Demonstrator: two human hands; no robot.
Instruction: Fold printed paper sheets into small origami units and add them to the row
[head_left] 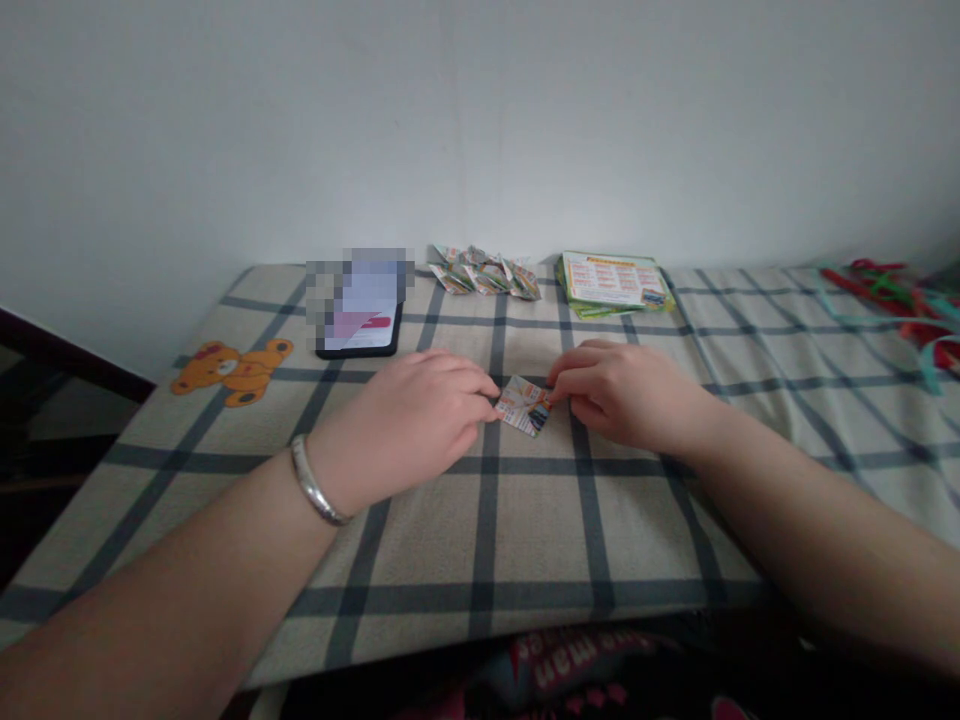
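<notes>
A small folded square of printed paper [524, 406] lies with one corner toward me, between my two hands over the checked cloth. My left hand [420, 415], with a silver bangle at its wrist, pinches the paper's left corner. At the opposite corner, the fingers of my right hand [619, 395] are closed on the paper's edge. Creases run across its face, and a bit of dark blue print shows on its lower right. The fingertips partly cover both side corners.
Several folded paper pieces [487, 273] stand near the wall. Right of them is a stack of printed sheets [615, 283]. A phone [360, 320], partly blurred, lies at back left beside an orange bear cutout [234, 373]. Tangled ribbons [900, 300] lie far right on the checked tablecloth [420, 560].
</notes>
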